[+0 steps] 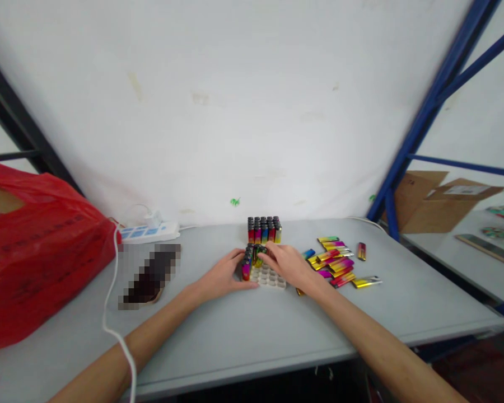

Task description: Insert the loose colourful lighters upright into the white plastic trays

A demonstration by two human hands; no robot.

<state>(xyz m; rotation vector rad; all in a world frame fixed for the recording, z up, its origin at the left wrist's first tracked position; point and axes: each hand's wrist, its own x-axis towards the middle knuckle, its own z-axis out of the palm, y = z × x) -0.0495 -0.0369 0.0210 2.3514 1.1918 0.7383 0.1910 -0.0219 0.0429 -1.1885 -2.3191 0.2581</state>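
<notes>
A pale tray (269, 278) with round holes lies on the grey table, its left and back parts filled with upright lighters (246, 267). Around the tray's left side my left hand (224, 273) is curved, thumb along the front edge, fingers at the lighters. My right hand (288, 263) reaches over the tray from the right, its fingers pinched on a yellow-green lighter (259, 257) above the holes. Just behind stands a block of upright lighters (264, 230) with black tops. Loose colourful lighters (340, 266) lie in a pile to the right of my right hand.
A red plastic bag (46, 252) fills the left side. Near it are a white power strip (149, 231), a blurred-out dark phone (151, 277) and a white cable (109, 302). Blue shelf posts (420, 123) and a cardboard box (420, 204) stand at the right.
</notes>
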